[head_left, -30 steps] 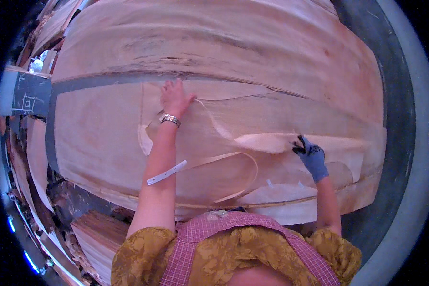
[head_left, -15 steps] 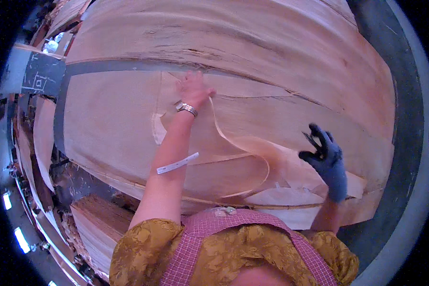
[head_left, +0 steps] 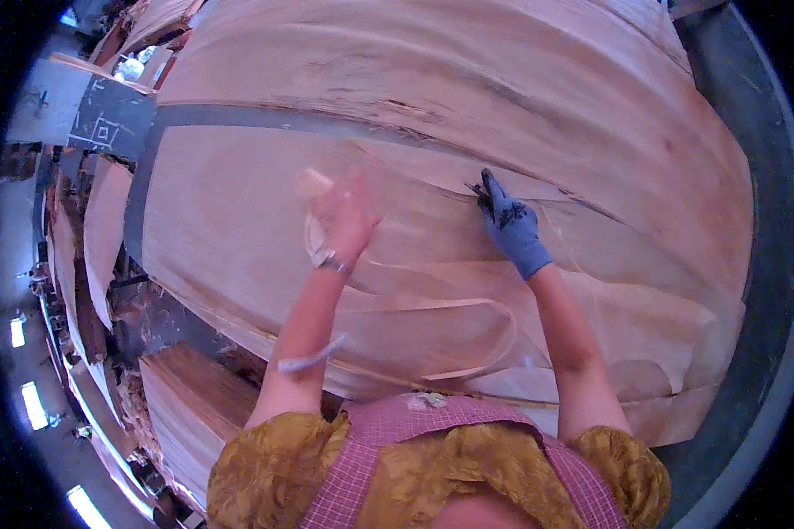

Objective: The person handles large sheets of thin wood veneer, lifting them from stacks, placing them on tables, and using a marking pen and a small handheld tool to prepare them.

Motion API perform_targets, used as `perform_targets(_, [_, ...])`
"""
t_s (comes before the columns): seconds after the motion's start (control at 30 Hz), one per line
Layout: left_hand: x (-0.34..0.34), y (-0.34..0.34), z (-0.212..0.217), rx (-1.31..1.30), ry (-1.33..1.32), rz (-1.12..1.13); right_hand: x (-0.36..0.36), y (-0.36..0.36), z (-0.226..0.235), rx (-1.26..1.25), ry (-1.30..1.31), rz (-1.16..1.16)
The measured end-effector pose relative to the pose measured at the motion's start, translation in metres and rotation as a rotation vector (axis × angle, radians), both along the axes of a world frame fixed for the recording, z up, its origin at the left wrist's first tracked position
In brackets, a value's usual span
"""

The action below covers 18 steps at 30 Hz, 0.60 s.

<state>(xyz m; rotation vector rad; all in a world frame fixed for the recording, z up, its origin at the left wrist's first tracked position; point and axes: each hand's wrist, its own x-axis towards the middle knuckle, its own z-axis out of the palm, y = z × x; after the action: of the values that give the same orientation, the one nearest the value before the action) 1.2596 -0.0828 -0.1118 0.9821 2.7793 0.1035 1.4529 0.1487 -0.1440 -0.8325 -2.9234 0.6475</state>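
Observation:
My left hand [head_left: 348,216], bare with a metal watch at the wrist, is over a broad sheet of pale wood veneer [head_left: 229,203]. Motion smears its fingers, and a small loose veneer piece [head_left: 314,238] lies against it. My right hand [head_left: 510,225] wears a grey-blue glove with dark fingertips. Its fingers are closed around a thin dark pointed tool [head_left: 475,189], partly hidden, just above the veneer near a long split. Below the hands, a curled veneer strip [head_left: 432,302] loops over the sheet. A white strip [head_left: 311,353] sticks to my left forearm.
Beyond a grey gap lies another large wavy veneer sheet [head_left: 503,62] with ragged, cracked edges. A stack of veneer [head_left: 185,397] stands at the lower left, among scraps. A grey surface [head_left: 723,388] borders the right side. A torn veneer flap [head_left: 626,326] lies at the near right.
My right hand has moved left and farther out, over the split. My left hand has come slightly nearer and let go of the veneer strip's edge, which now lies lower.

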Motion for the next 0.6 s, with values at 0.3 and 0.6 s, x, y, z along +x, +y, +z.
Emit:
perform_targets(0.3, [0.017,0.068,-0.022,0.450,0.073,-0.420,-0.004,-0.005,-0.015,-0.006,0.162,-0.013])
perform_targets(0.6, [0.002,0.132,-0.024,-0.167,-0.169,-0.443,0.010,-0.075,0.035,-1.259,0.663,-0.078])
